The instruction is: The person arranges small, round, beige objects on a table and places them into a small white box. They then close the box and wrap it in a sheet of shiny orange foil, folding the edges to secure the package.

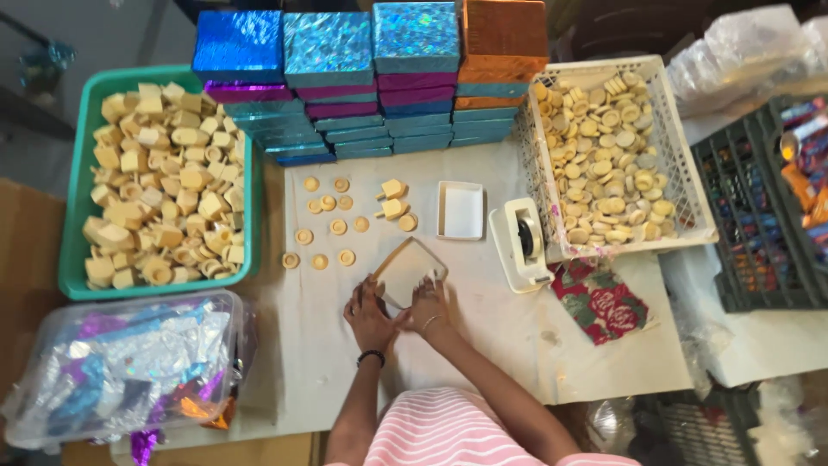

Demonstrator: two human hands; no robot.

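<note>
the person's left hand (369,312) and right hand (429,304) both grip a shallow open box (407,270) at the counter's (483,302) centre, seemingly shaping it. loose tan discs (328,226) lie at eleven o'clock; filling likely calls for reaching there.

A shallow square box (407,269), tan-rimmed with a pale inside, is sitting tilted on the white desk (483,319), its open side facing up, its near edge lying under both hands.
</note>
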